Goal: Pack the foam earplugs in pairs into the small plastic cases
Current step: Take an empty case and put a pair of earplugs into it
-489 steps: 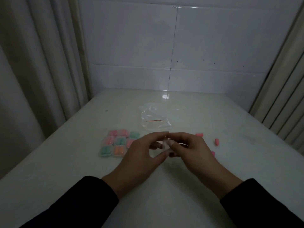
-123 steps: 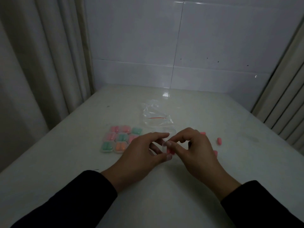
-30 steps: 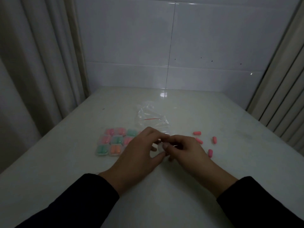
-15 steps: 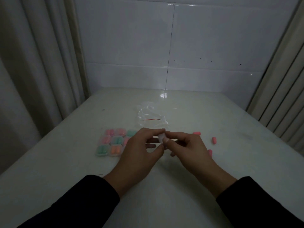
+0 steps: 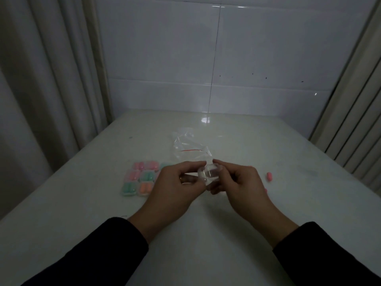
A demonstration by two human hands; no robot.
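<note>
White tabletop, tiled wall behind
Left hand and right hand both pinch a small clear plastic case

White table — cases, bag, earplugs

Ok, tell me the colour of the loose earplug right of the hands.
Pink. The earplug lies on the table, seen in the head view.

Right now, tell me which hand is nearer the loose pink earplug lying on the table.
Right. The right hand sits just left of the loose pink earplug; the left hand is farther left, beyond the clear case both pinch.
</note>
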